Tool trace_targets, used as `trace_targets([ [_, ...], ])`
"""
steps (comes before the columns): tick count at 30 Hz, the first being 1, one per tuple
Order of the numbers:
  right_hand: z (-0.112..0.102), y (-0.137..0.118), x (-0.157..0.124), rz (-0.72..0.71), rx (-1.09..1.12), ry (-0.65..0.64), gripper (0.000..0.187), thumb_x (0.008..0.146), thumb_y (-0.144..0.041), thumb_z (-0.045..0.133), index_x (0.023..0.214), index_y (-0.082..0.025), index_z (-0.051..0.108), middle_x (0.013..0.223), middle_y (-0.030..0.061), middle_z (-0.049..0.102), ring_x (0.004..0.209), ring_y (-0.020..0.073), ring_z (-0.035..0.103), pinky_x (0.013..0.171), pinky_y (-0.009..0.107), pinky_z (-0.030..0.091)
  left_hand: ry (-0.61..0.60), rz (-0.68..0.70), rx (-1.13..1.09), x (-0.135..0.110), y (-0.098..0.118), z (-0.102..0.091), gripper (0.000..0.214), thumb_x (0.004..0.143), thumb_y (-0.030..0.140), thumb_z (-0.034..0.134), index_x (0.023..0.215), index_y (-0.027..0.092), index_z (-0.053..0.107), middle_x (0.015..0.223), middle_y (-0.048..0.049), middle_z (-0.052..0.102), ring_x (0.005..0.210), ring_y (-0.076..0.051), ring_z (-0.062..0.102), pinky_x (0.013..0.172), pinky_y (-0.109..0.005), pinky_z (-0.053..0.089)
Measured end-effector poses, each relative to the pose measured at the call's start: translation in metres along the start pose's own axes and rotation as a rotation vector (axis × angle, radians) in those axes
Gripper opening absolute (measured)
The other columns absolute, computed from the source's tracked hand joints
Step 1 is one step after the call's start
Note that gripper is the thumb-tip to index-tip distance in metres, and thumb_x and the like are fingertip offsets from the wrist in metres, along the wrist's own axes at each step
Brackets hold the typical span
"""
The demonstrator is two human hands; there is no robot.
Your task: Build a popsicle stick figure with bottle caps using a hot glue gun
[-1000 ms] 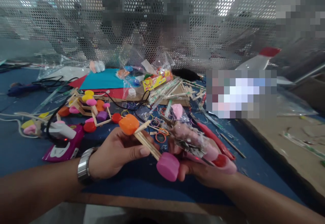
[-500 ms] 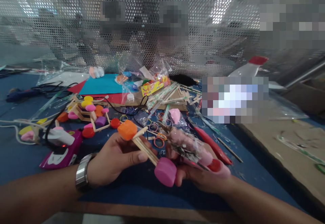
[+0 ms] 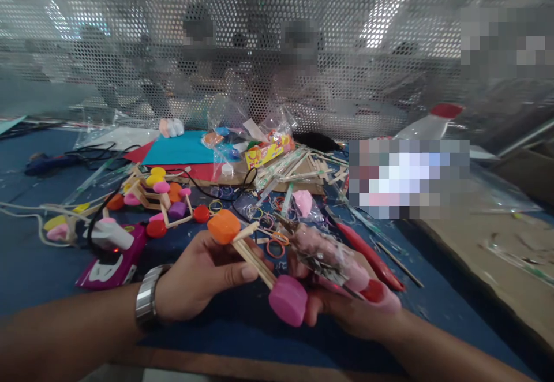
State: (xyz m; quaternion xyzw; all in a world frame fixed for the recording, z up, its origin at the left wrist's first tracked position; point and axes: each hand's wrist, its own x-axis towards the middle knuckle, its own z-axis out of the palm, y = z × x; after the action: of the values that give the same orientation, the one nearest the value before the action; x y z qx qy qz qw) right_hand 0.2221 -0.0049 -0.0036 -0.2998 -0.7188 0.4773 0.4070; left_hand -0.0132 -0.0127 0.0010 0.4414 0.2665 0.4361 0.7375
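Note:
My left hand (image 3: 197, 281), with a metal watch on the wrist, is closed round a bundle of wooden sticks (image 3: 253, 256). The bundle carries an orange bottle cap (image 3: 223, 226) at its far end and a pink bottle cap (image 3: 288, 300) at its near end. My right hand (image 3: 346, 307) lies under the pink cap and grips a pink glue gun (image 3: 341, 258), whose nozzle points at the sticks. Both hands hover above the blue table cover (image 3: 242, 324).
Left of my hands lie a stick-and-cap frame (image 3: 158, 194), a purple device with a white plug (image 3: 113, 250) and cables. Behind are coloured paper (image 3: 179, 148), bags of sticks (image 3: 281, 163), rubber bands, a red knife (image 3: 367, 249) and a white bottle (image 3: 428, 119). A perforated screen stands at the back.
Both hands keep their hold on the sticks and the glue gun. The view has shifted slightly; nothing else has moved.

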Motion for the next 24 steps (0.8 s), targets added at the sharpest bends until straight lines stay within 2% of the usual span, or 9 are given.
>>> trace_targets([
  [3, -0.0007, 0.0016, 0.0005, -0.019, 0.049, 0.014, 0.04, 0.066, -0.046, 0.097, 0.078, -0.025, 0.065, 0.076, -0.0018, 0.065, 0.065, 0.0154, 0.06, 0.054, 0.025, 0.056, 0.006, -0.008, -0.017, 0.0001, 0.0001, 0.0006, 0.013, 0.078, 0.021, 0.092, 0.086, 0.018, 0.082, 0.083, -0.0012, 0.08, 0.079, -0.011, 0.075, 0.079, -0.019, 0.059],
  [6, -0.0009, 0.0001, 0.0011, 0.017, 0.102, -0.006, 0.04, 0.065, -0.043, 0.099, 0.079, -0.025, 0.066, 0.077, -0.0017, 0.064, 0.065, 0.0148, 0.061, 0.052, 0.023, 0.056, -0.006, -0.002, -0.035, -0.0002, -0.0002, 0.0002, 0.013, 0.078, 0.02, 0.092, 0.087, 0.019, 0.082, 0.085, -0.0009, 0.081, 0.081, -0.011, 0.076, 0.081, -0.019, 0.06],
  [15, 0.003, -0.0005, -0.0025, 0.205, 0.332, -0.038, 0.043, 0.074, -0.054, 0.091, 0.089, -0.024, 0.065, 0.083, -0.0008, 0.06, 0.06, 0.013, 0.061, 0.045, 0.023, 0.057, -0.024, 0.008, -0.005, -0.0003, -0.0006, -0.0031, 0.011, 0.082, 0.019, 0.089, 0.092, 0.022, 0.084, 0.089, 0.0011, 0.083, 0.084, -0.009, 0.077, 0.084, -0.016, 0.06],
  [19, 0.0018, 0.0009, -0.0032, 0.16, 0.264, -0.024, 0.04, 0.076, -0.053, 0.09, 0.084, -0.023, 0.065, 0.082, 0.0, 0.061, 0.061, 0.0133, 0.061, 0.051, 0.025, 0.058, -0.03, 0.018, -0.014, 0.0, -0.0005, -0.0025, 0.013, 0.083, 0.016, 0.088, 0.094, 0.023, 0.084, 0.091, 0.0012, 0.084, 0.085, -0.009, 0.078, 0.084, -0.015, 0.062],
  [24, -0.0005, 0.0028, -0.0012, 0.045, 0.207, -0.006, 0.041, 0.071, -0.052, 0.093, 0.089, -0.025, 0.069, 0.083, -0.0004, 0.064, 0.068, 0.0153, 0.064, 0.058, 0.025, 0.061, -0.03, 0.032, -0.011, 0.0006, 0.0004, -0.0019, 0.013, 0.083, 0.016, 0.088, 0.094, 0.023, 0.084, 0.09, 0.0017, 0.084, 0.084, -0.008, 0.078, 0.083, -0.015, 0.063],
])
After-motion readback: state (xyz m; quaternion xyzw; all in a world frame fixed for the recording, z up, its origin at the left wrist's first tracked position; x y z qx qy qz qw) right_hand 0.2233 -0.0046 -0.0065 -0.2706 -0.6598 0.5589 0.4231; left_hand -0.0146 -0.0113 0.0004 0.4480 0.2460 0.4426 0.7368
